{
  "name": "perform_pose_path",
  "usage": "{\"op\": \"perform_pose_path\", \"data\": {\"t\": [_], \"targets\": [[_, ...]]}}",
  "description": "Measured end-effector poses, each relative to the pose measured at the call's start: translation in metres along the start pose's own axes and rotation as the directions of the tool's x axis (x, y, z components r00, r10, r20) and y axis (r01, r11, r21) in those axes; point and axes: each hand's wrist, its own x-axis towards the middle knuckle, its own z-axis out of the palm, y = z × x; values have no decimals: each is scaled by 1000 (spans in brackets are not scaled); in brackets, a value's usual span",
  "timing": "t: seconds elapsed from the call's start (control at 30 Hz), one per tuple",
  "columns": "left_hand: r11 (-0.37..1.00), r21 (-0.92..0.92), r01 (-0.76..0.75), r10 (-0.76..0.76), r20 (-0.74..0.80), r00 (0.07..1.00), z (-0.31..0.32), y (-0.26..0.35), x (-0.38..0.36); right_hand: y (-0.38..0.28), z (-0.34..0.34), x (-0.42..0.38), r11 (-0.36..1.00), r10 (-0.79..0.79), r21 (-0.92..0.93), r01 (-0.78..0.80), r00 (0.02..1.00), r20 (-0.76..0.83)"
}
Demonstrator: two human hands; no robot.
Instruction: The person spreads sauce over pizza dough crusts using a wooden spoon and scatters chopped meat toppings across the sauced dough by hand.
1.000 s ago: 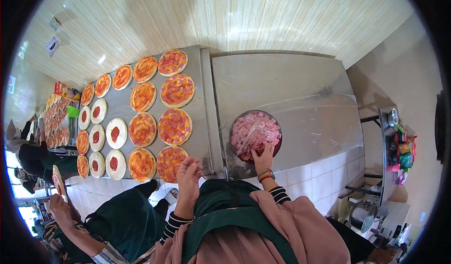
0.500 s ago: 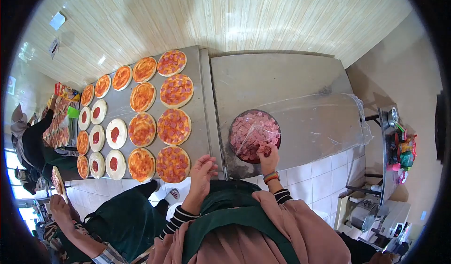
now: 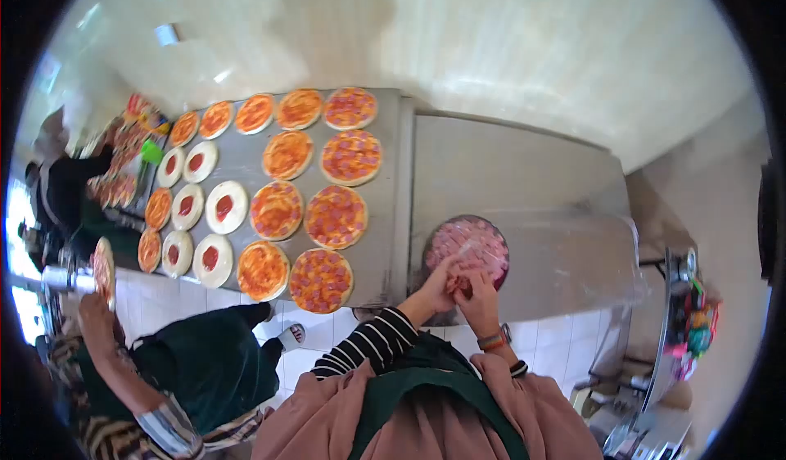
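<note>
A round bowl of diced ham (image 3: 475,243), partly under clear plastic film, stands at the front of the right-hand metal table. My left hand (image 3: 438,286) is cupped over the bowl's near edge, its fingers curved beside reddish ham pieces. My right hand (image 3: 478,306), with a band at the wrist, meets it there and pinches diced ham between the fingertips. Both hands touch or nearly touch; the bits between them are partly hidden. Left of them lies a pizza topped with ham (image 3: 322,281), the nearest in a column of similar ones.
Sauced bases (image 3: 264,270) and pale bases with a sauce blob (image 3: 213,260) fill the left table (image 3: 385,214). Plastic film (image 3: 573,255) covers part of the right table. A co-worker at lower left holds up a pizza base (image 3: 104,270); another person (image 3: 70,182) stands farther back.
My left hand has moved right from beside the pizzas to join my right hand at the bowl. The right hand has lifted ham toward the near rim. The view has shifted left.
</note>
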Motion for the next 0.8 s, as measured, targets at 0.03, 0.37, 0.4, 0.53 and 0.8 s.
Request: {"op": "perform_pose_path", "data": {"t": [0.03, 0.37, 0.4, 0.53, 0.8], "targets": [[999, -13, -47, 47, -3, 999, -12, 4, 2, -11, 3, 3, 988, -63, -138, 74, 995, 82], [951, -182, -250, 244, -58, 968, -35, 52, -97, -65, 56, 39, 940, -338, 53, 337, 900, 275], [937, -180, -301, 299, -39, 954, -37, 60, -110, -68, 67, 42, 965, -257, 134, 227, 924, 284], [875, -321, -363, 392, 31, 919, -68, 88, -148, -107, 107, 60, 857, 2, 479, -191, 930, 367], [775, -300, -556, 575, -29, 818, -112, 134, -248, -136, 235, 149, 844, 14, 478, -244, 900, 436]]}}
